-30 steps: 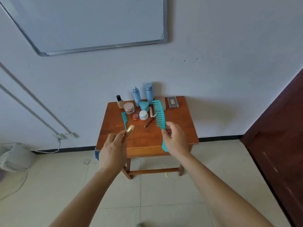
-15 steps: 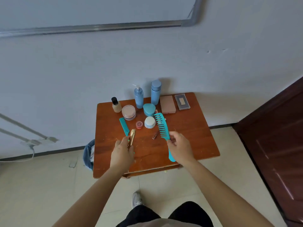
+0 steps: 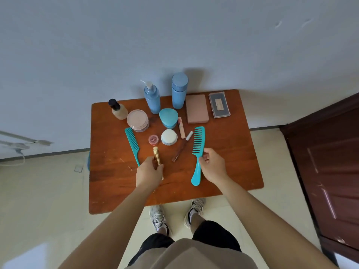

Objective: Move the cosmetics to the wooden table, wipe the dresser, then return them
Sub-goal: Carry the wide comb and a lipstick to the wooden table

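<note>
Table [image 3: 223, 171]: reddish wood, smooth satin sheen, scuffed near my left hand [image 3: 148, 173].
Wide-tooth comb [image 3: 198, 144], in my right hand [image 3: 212, 166]: glossy teal plastic.
Gold tube [image 3: 156, 154], in my left hand: shiny, metallic-looking.
Far blue pump bottle [image 3: 152, 100]: matt plastic.
Pink case [image 3: 196, 108]: matt.

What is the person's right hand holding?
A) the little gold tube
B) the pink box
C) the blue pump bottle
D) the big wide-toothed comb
D: the right hand has its fingers curled round the handle of the big wide-toothed comb, while the gold tube is in the left hand.
</note>
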The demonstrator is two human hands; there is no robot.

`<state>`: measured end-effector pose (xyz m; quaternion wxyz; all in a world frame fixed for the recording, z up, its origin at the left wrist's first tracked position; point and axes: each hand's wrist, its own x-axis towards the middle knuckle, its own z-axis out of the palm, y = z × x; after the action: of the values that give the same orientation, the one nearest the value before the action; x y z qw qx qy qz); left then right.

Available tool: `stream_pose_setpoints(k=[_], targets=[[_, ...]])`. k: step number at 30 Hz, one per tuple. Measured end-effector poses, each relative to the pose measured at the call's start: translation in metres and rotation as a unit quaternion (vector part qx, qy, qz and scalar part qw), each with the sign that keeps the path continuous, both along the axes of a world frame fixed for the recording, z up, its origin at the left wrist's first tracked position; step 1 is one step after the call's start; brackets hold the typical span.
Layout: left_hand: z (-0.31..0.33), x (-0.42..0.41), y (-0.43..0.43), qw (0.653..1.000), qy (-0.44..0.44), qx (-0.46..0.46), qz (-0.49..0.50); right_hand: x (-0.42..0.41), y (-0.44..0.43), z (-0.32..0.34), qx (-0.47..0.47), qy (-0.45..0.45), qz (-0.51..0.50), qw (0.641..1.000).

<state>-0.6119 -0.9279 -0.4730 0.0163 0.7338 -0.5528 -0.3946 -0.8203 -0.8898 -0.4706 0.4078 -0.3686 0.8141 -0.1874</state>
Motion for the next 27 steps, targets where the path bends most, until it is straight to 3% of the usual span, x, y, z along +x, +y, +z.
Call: stream_pose_setpoints(k=[4, 9, 15, 19, 22, 27], targets=[[-0.004, -0.012, -0.005, 0.999, -0.003, -0.033, 0.018, -0.009, -0.008, -0.008, 0.017, 0.036, 0.006, 0.999], [-0.001, -0.013, -0.003, 1.0, -0.006, -0.023, 0.016, -0.013, -0.001, -0.007, 0.012, 0.133, 0.101, 0.986], [0.024, -0.006, -0.006, 0.997, -0.058, -0.038, -0.029, -0.022, -0.006, 0.015, 0.002, 0.135, 0.131, 0.982], [0.062, 0.004, -0.01, 0.984, -0.088, -0.136, -0.079, -0.029, -0.008, 0.044, -0.079, 0.213, 0.137, 0.964], [0.094, 0.009, -0.015, 0.952, -0.111, -0.252, -0.134, -0.031, -0.003, 0.071, -0.134, 0.302, 0.137, 0.934], [0.142, 0.01, -0.014, 0.905, -0.092, -0.353, -0.218, -0.03, 0.037, 0.117, -0.13, 0.374, 0.071, 0.915]])
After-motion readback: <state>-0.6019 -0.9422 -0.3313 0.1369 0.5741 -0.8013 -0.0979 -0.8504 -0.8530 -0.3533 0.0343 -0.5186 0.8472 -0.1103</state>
